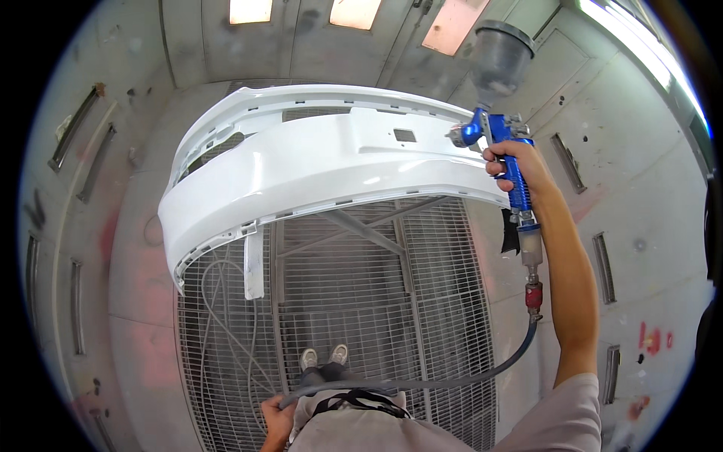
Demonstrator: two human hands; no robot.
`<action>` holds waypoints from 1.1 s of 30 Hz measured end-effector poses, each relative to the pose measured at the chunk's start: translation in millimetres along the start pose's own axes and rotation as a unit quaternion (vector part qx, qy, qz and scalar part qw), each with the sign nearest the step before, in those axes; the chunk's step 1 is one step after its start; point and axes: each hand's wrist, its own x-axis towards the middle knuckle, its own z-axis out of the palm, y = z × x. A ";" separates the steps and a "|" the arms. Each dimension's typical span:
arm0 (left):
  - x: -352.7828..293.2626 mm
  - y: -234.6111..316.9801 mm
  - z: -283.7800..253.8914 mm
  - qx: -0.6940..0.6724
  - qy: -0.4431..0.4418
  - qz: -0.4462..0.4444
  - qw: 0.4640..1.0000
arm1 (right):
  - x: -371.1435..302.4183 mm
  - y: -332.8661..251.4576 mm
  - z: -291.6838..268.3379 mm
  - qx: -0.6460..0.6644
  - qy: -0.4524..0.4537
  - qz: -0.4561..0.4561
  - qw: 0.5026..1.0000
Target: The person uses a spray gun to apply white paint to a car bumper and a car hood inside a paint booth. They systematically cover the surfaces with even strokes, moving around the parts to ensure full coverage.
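**Spray gun, hose, bumper**

Blue spray gun (497, 135) held upright, grey lidded cup on top, nozzle pointing left at the bumper's right end, just beside it. Grey air hose (452, 380) hangs from the red fitting under the handle and loops low toward the left. White glossy bumper (301, 169) lies raised above the floor grate, curved, ends bending toward the viewer.

Standing inside a spray booth with pale grey panelled walls (625, 151), smudged and flecked with pink and red overspray. Glowing overhead: warm rectangular ceiling lights (354, 11) and a bright strip light (640, 45) at upper right. Lining the walls low down: narrow slotted vents (75, 124). Spreading underfoot: a metal grate floor (354, 301).
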 end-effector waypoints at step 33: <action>-71.4 29.1 406.8 0.214 -0.125 0.083 0.965 | 7.3 67.4 -401.8 0.031 -0.078 -0.048 0.995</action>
